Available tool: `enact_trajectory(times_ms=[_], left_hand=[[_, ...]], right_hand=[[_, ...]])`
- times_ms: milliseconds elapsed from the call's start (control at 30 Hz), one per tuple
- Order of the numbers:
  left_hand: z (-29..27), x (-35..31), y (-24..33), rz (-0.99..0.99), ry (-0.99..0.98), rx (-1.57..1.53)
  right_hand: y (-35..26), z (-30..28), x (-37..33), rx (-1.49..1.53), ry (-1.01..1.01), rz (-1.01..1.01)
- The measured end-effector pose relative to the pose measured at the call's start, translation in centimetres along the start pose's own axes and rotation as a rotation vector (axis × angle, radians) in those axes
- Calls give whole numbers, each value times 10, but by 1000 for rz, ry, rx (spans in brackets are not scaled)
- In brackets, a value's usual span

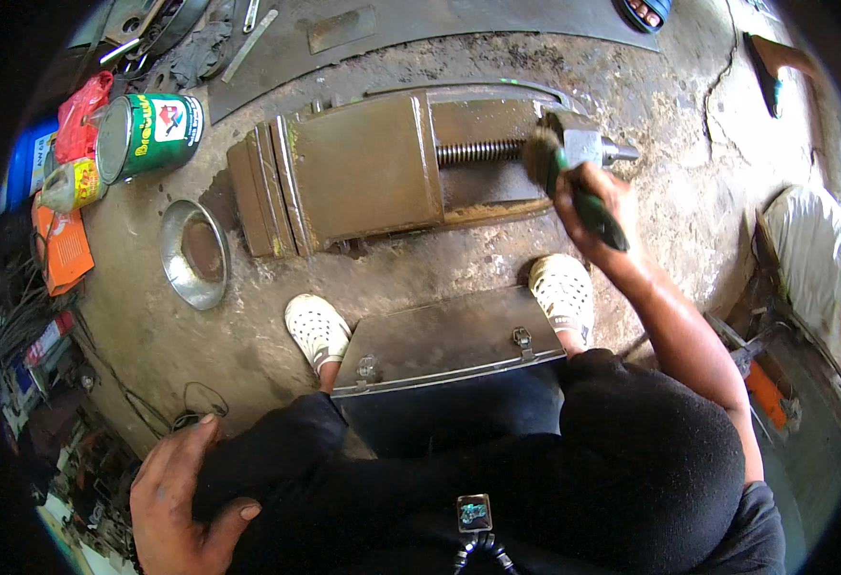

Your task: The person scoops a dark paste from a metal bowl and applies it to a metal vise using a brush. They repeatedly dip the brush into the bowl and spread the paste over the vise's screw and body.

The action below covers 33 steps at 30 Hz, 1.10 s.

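Note:
A large brown bench vise (363, 172) lies on the concrete floor in front of me, its threaded screw (481, 151) showing toward the right end. My right hand (604, 196) is closed around the dark green handle of a paintbrush (597, 220). The bristles touch, or hover just over, the vise by its screw end; I cannot tell which. At the lower left my left hand (183, 503) rests by my left thigh, fingers apart and holding nothing. A round metal bowl (212, 285) with brownish contents stands just left of the vise.
A green paint can (157, 137), a red plastic bag (83, 113) and an orange packet (64, 251) sit at the left. Between my feet is a latched metal box (444, 340). Another person's sandalled foot (648, 13) is at the top right. White sheeting (813, 268) is at the right.

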<state>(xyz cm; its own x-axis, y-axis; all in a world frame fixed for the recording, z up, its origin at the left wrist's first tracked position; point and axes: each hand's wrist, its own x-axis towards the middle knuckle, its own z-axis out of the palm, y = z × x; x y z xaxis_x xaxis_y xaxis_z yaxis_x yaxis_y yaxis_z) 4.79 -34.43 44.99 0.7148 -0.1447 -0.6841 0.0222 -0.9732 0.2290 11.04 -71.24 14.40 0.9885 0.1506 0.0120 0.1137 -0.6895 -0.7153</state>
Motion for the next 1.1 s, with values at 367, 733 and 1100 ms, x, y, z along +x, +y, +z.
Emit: enact_trajectory(times_ms=[367,733,1100], left_hand=[[2,-3,-3,9,20,-59],[0,0,-3,25,23,74],[1,2,-7,-6,8,-94]], right_hand=[[-2,2,-2,-39,-86,-40],[-10,11,5,70,-66,-75],[-13,16,1,6,-127,-81]])
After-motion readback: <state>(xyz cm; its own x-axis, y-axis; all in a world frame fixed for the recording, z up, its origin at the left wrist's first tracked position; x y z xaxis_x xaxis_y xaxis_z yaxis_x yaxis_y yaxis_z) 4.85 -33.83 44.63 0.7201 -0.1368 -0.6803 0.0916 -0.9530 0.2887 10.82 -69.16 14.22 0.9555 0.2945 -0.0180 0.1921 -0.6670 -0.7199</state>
